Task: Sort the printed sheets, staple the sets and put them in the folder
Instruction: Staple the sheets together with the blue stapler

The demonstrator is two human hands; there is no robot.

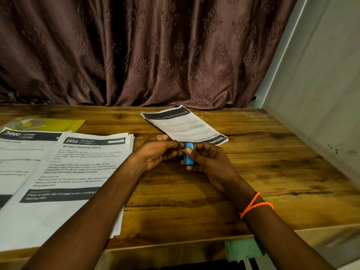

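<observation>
Both hands (155,152) (208,159) pinch blue stapler (188,154) — sheet set (185,125) just behind, stacks (78,172) left, yellow folder (58,124) beyond.

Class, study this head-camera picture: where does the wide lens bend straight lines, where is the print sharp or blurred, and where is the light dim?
Head view: the table edge and the wall bow near the frame's borders; the "Screen Cleaning Check" heading on the sheet stack reads clearly, the far set is blurred; the curtain lies dim; warm light falls on the wood.
</observation>
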